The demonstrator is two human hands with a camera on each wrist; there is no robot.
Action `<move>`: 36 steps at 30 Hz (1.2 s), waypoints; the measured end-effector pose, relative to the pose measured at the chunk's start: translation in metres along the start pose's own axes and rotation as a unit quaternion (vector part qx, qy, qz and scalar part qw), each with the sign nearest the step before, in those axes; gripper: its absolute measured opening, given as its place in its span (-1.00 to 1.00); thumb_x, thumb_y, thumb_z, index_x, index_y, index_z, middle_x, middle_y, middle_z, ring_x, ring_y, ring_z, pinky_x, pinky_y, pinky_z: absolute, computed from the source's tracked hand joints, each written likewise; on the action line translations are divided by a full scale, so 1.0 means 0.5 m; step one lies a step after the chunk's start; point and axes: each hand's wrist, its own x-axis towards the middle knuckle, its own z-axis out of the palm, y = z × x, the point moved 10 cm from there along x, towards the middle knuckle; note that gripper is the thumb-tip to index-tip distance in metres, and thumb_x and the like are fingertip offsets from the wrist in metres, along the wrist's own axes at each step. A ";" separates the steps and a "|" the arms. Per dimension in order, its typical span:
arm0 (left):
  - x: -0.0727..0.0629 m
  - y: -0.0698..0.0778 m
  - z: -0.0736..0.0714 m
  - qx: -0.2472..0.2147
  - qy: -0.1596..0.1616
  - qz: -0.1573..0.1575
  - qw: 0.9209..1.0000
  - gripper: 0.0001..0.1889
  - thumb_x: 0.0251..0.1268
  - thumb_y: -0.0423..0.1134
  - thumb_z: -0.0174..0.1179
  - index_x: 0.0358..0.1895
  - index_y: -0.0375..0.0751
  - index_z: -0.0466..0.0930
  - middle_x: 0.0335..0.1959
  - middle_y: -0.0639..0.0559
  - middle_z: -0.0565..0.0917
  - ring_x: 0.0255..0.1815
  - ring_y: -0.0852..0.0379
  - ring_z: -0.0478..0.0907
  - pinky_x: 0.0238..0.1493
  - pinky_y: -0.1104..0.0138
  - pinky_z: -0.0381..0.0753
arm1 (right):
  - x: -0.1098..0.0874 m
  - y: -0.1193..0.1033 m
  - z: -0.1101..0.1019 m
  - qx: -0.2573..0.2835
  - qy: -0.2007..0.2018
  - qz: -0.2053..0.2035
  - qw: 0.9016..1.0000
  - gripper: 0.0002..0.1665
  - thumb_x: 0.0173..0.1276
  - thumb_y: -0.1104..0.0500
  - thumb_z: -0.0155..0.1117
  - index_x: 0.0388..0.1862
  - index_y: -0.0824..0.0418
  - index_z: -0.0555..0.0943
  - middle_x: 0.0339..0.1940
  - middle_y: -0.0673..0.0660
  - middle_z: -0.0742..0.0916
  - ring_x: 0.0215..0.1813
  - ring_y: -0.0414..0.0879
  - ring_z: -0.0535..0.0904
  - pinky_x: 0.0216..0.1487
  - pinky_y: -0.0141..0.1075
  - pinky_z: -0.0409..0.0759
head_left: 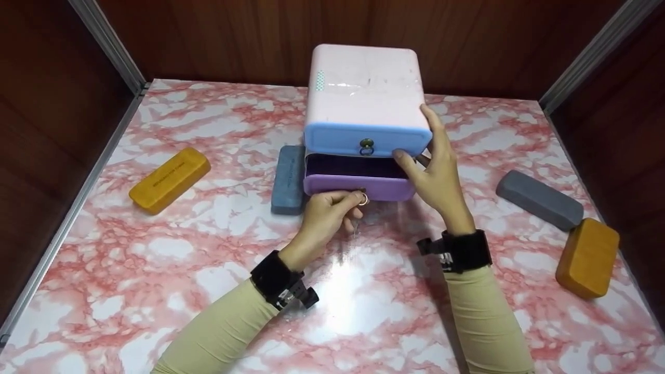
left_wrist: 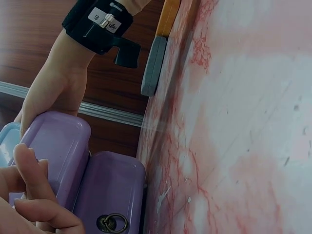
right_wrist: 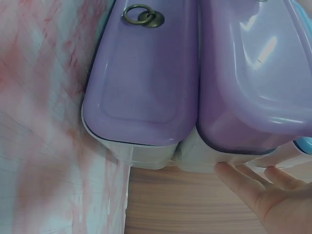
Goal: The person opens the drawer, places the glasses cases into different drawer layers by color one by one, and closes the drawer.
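A small drawer cabinet (head_left: pixel 366 85) with a pink top stands at the back middle. Its upper drawer (head_left: pixel 332 139) has a blue front and is pushed in. Below it a purple drawer (head_left: pixel 332 186) is pulled partly out, its inside dark. My left hand (head_left: pixel 327 210) pinches the ring pull (head_left: pixel 364 199) on that purple front between thumb and fingers. My right hand (head_left: pixel 439 174) rests against the cabinet's right side, thumb at the blue drawer's lower corner and fingers extended along the side. A lower purple drawer (right_wrist: pixel 141 83) with a brass ring (right_wrist: pixel 138 14) sits closed underneath.
Left of the cabinet lies a blue-grey case (head_left: pixel 287 182), and farther left a mustard-yellow case (head_left: pixel 170 180). On the right are a grey case (head_left: pixel 540 200) and another yellow case (head_left: pixel 588 258), close together. Dark wood panels (head_left: pixel 234 41) enclose the marbled table (head_left: pixel 171 291).
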 end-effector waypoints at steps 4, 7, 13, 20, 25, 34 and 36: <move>-0.006 -0.003 0.002 -0.012 -0.009 -0.006 1.000 -0.77 0.49 -0.11 0.35 -0.15 -0.20 0.87 -0.52 0.03 0.73 -0.70 0.25 0.55 -0.44 0.21 0.75 | 0.001 0.000 0.000 0.011 -0.005 0.008 1.000 -0.06 0.48 0.15 0.43 0.72 -0.09 0.20 0.59 0.03 0.40 0.46 0.03 0.53 0.32 0.09 0.66; -0.008 -0.006 0.003 -0.016 -0.010 -0.009 1.000 -0.76 0.49 -0.11 0.35 -0.15 -0.22 0.86 -0.52 0.03 0.73 -0.69 0.25 0.55 -0.44 0.21 0.76 | 0.001 0.001 0.001 0.021 -0.007 0.011 1.000 -0.06 0.48 0.17 0.43 0.72 -0.09 0.21 0.60 0.03 0.39 0.46 0.05 0.53 0.32 0.09 0.65; -0.015 -0.006 0.003 -0.019 -0.011 -0.004 1.000 -0.76 0.49 -0.13 0.36 -0.15 -0.26 0.86 -0.54 0.03 0.72 -0.71 0.27 0.54 -0.52 0.31 0.70 | 0.001 0.004 0.002 0.034 -0.012 0.017 0.999 -0.06 0.48 0.20 0.42 0.72 -0.09 0.21 0.63 0.02 0.37 0.46 0.06 0.52 0.34 0.07 0.65; -0.028 -0.007 -0.007 0.008 -0.007 0.004 1.000 -0.71 0.49 -0.11 0.36 -0.11 -0.31 0.85 -0.54 0.05 0.74 -0.72 0.27 0.54 -0.59 0.36 0.64 | 0.002 0.005 0.002 0.040 -0.018 0.013 0.999 -0.06 0.50 0.19 0.41 0.73 -0.09 0.19 0.64 0.01 0.35 0.48 0.04 0.51 0.36 0.10 0.63; -0.037 -0.010 -0.004 0.012 -0.012 -0.002 1.000 -0.72 0.47 -0.07 0.38 -0.13 -0.25 0.86 -0.53 0.05 0.75 -0.71 0.27 0.55 -0.63 0.37 0.57 | 0.002 0.007 0.001 0.036 -0.017 0.014 0.999 -0.06 0.50 0.17 0.42 0.73 -0.10 0.19 0.64 0.01 0.35 0.48 0.06 0.50 0.36 0.10 0.63; -0.044 -0.011 0.005 0.013 -0.017 0.004 1.000 -0.74 0.48 -0.10 0.36 -0.13 -0.25 0.87 -0.56 0.08 0.74 -0.73 0.26 0.53 -0.64 0.42 0.48 | 0.002 0.006 0.000 0.037 -0.015 0.012 0.999 -0.05 0.49 0.17 0.44 0.72 -0.11 0.20 0.63 -0.02 0.37 0.47 0.03 0.52 0.34 0.11 0.64; -0.047 -0.010 0.006 0.012 -0.017 0.005 1.000 -0.74 0.48 -0.10 0.36 -0.13 -0.25 0.87 -0.56 0.08 0.74 -0.73 0.25 0.54 -0.64 0.43 0.47 | 0.003 0.005 0.000 0.038 -0.015 0.013 0.999 -0.05 0.48 0.17 0.44 0.72 -0.11 0.20 0.63 -0.02 0.37 0.47 0.02 0.52 0.35 0.10 0.64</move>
